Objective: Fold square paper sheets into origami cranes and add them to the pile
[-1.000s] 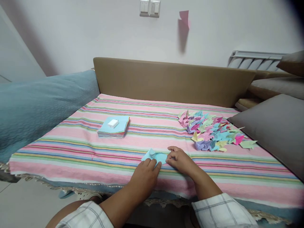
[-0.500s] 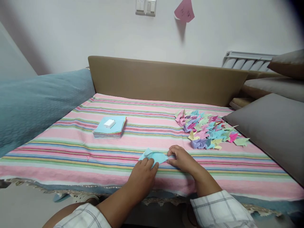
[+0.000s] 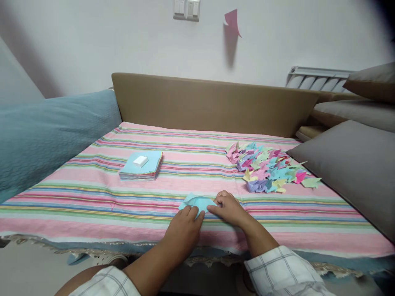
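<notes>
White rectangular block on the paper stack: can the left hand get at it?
Probably yes: nothing stands between the block and the left hand, though that hand rests on folded light-blue paper.

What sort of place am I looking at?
Probably a home living room: what looks like a sofa, its seat spread with a striped cloth, and grey cushions piled at the right.

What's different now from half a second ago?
The right hand has moved left, further onto the blue paper. The pink note has turned. The left hand still rests on the paper; the paper stack and folded-paper pile stayed put.
</notes>
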The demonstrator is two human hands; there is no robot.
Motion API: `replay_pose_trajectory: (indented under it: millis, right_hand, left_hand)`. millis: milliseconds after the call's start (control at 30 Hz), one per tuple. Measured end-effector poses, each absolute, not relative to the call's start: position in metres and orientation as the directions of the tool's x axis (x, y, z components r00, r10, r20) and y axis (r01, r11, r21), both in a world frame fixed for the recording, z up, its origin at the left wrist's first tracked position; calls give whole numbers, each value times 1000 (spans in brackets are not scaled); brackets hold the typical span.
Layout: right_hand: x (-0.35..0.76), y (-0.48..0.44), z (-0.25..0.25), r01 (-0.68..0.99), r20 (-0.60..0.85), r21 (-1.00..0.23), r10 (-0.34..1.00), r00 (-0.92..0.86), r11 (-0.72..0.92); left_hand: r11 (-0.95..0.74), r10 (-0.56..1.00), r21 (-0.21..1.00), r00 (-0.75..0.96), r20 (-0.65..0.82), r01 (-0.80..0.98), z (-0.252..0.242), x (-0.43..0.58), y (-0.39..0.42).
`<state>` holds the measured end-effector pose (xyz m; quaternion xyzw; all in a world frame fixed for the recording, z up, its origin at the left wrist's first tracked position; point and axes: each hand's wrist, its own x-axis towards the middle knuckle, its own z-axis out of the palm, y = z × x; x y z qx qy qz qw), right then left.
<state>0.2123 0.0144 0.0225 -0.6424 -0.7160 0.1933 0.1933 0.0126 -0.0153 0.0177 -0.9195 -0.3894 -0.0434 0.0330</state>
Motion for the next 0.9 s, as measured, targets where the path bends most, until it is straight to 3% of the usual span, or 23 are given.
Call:
replay_pose_trajectory:
  millis: [467, 900]
  right_hand:
    - [211, 13, 27, 803, -69, -596, 996, -56, 4]
    - [205, 13, 27, 828, 9, -561, 1000, -18, 20]
  left_hand:
    - [-673, 733, -16, 669, 122, 740, 18, 14, -16]
    - [-672, 725, -50, 670, 157, 739, 13, 14, -17]
